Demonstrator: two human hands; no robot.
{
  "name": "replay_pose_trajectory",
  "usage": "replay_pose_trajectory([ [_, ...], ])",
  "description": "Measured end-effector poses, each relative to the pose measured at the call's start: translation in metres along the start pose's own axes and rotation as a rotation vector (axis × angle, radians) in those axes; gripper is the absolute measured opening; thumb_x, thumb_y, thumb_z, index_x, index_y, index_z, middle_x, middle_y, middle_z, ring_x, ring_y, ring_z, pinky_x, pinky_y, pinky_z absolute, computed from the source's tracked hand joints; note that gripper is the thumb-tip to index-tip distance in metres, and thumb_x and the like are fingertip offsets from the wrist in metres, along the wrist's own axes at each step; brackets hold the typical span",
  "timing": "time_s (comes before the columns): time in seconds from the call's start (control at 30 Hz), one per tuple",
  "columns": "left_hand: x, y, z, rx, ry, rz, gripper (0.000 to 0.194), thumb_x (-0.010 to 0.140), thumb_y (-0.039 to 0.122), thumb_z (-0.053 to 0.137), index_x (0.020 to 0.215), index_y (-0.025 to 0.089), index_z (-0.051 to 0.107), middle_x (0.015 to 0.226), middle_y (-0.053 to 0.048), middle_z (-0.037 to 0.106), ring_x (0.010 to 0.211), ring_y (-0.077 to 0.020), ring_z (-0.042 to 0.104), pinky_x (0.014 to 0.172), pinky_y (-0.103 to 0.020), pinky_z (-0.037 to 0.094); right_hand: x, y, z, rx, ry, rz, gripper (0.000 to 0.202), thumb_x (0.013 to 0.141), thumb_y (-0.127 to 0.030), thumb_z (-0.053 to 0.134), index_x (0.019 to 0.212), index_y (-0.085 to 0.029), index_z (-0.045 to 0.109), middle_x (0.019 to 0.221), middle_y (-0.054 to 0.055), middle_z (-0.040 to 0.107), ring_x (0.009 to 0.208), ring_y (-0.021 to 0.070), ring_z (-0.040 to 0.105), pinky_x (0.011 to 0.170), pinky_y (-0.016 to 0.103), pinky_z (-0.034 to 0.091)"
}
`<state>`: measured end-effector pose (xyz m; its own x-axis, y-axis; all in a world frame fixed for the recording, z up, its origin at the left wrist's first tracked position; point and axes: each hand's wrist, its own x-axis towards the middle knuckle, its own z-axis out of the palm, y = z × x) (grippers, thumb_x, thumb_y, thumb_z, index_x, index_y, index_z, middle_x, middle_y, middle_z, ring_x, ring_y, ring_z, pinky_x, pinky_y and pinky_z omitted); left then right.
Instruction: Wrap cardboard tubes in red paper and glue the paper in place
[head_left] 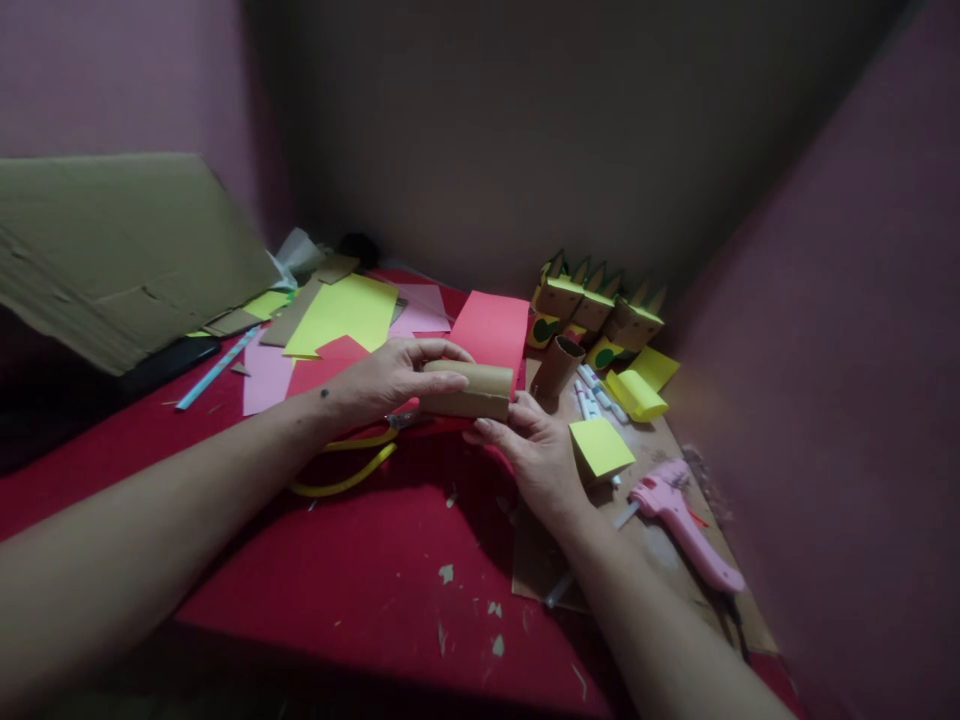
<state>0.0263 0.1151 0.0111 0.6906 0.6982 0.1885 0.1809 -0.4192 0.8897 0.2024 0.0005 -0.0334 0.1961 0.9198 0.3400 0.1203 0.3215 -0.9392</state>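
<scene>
Red counter [360,570] across the lower frame, strewn with scraps. Large cardboard sheet [120,250] at upper left. Yellow paper [345,312] and red paper [489,330] just above centre. Pink glue gun [679,520] at lower right. Left hand [390,380] at centre, closed over the left end of a cardboard tube [469,390], thumb beneath, fingers on top. Right hand [536,450] just below and right, fingertips curled against the tube's right end. Tube lying sideways between both hands, above the counter.
</scene>
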Motion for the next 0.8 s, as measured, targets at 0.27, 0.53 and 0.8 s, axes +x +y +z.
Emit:
replay_pose_trajectory([
  [0.27, 0.003, -0.007, 0.007, -0.464, 0.155, -0.150, 0.051, 0.074, 0.062, 0.075, 0.103, 0.021, 0.068, 0.094, -0.007, 0.068, 0.066, -0.0178, 0.066, 0.054, -0.027, 0.054, 0.003, 0.006, 0.003, 0.424, 0.109, 0.217, 0.020, 0.069, -0.031, 0.086, 0.086, -0.021, 0.081, 0.092, 0.002, 0.072, 0.084, 0.0166, 0.070, 0.083, 0.033, 0.062],
  [0.53, 0.004, -0.008, -0.006, -0.378, 0.018, -0.223, 0.030, 0.072, 0.047, 0.083, 0.077, 0.018, 0.075, 0.079, -0.004, 0.069, 0.053, -0.0153, 0.065, 0.050, -0.027, 0.054, 0.008, -0.001, 0.004, 0.606, 0.202, 0.260, 0.023, 0.059, -0.023, 0.090, 0.079, -0.015, 0.079, 0.082, 0.004, 0.076, 0.077, 0.0165, 0.071, 0.076, 0.029, 0.064],
  [0.8, -0.003, -0.001, -0.001, -0.102, -0.098, -0.253, 0.028, 0.078, 0.050, 0.074, 0.083, 0.024, 0.082, 0.066, -0.004, 0.069, 0.055, -0.0154, 0.060, 0.049, -0.024, 0.043, 0.008, -0.004, 0.004, 0.592, 0.170, 0.328, 0.027, 0.060, -0.023, 0.088, 0.083, -0.015, 0.077, 0.094, 0.008, 0.075, 0.085, 0.0207, 0.070, 0.081, 0.036, 0.063],
])
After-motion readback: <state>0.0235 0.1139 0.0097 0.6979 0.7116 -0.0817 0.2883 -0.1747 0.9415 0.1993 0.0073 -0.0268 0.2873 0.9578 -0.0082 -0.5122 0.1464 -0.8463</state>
